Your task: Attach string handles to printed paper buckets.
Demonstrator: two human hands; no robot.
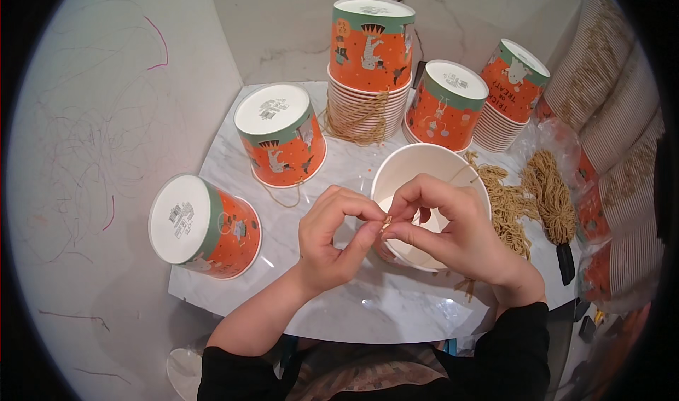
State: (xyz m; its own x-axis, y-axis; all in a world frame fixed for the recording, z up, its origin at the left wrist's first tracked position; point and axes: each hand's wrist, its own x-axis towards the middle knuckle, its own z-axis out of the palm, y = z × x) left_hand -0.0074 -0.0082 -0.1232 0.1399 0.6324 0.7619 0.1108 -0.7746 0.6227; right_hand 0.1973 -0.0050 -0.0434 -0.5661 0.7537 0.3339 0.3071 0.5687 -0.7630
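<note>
Over the near rim of an open white paper bucket (417, 167) at the table's (353, 309) middle, the left hand (329, 238) and right hand (453, 224) meet, fingertips pressed together, pinching a short tan cord (387, 222). Cord bundles (530, 199) lie right.
</note>
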